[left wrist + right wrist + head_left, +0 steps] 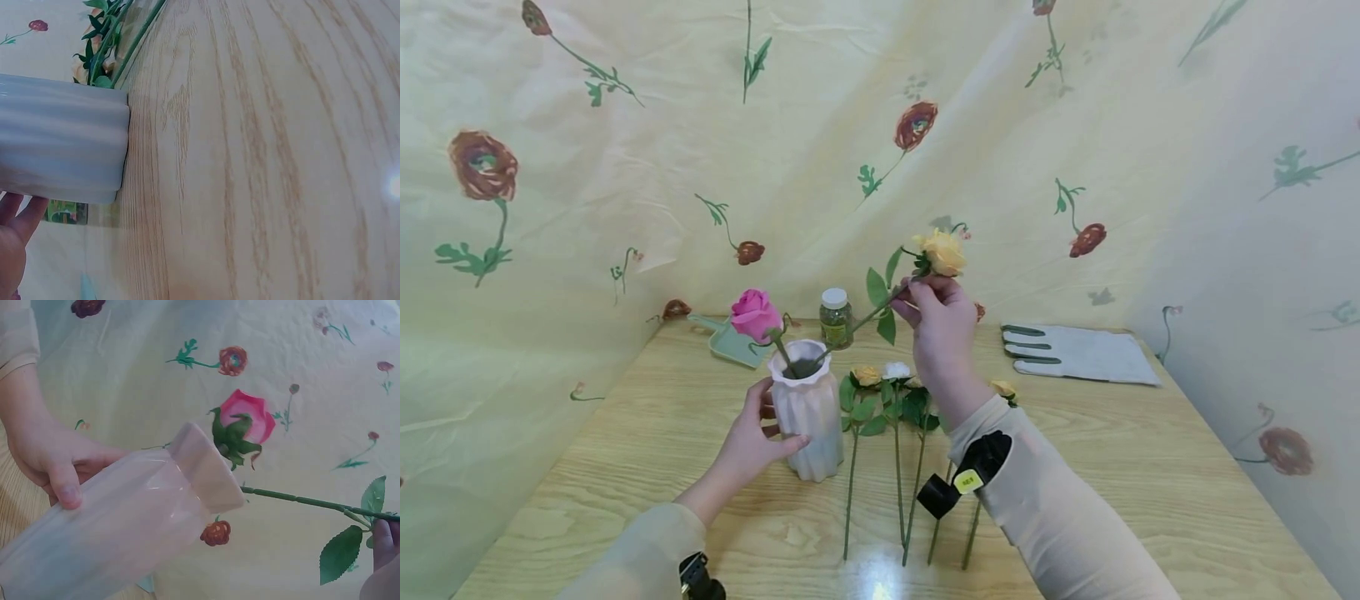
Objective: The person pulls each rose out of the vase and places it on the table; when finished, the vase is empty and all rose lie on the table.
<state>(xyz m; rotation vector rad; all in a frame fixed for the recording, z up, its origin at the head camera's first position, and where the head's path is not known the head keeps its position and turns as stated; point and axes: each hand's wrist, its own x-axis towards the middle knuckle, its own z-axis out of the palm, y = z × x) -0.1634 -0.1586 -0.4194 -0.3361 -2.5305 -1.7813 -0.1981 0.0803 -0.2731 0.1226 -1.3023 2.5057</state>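
Observation:
My left hand (758, 437) grips a white fluted vase (808, 425) from its left side, thumb across the front and fingers behind. The vase stands upright on the table. A pink rose (756, 317) leans out of its mouth to the left. High on the right, my right hand (943, 325) pinches the stem of a yellow rose (942, 252) just below the bloom. Its green stem (294, 499) slants down to the left, the lower end hidden inside the vase mouth. Leaves (341, 555) hang from that stem beside the fingers.
Several roses with yellow and white blooms (897, 371) lie on the table right of the vase, stems toward me. Behind it stand a white-lidded jar (836, 318) and a pale green dustpan (733, 343). A white-and-green glove (1078, 352) lies at the back right.

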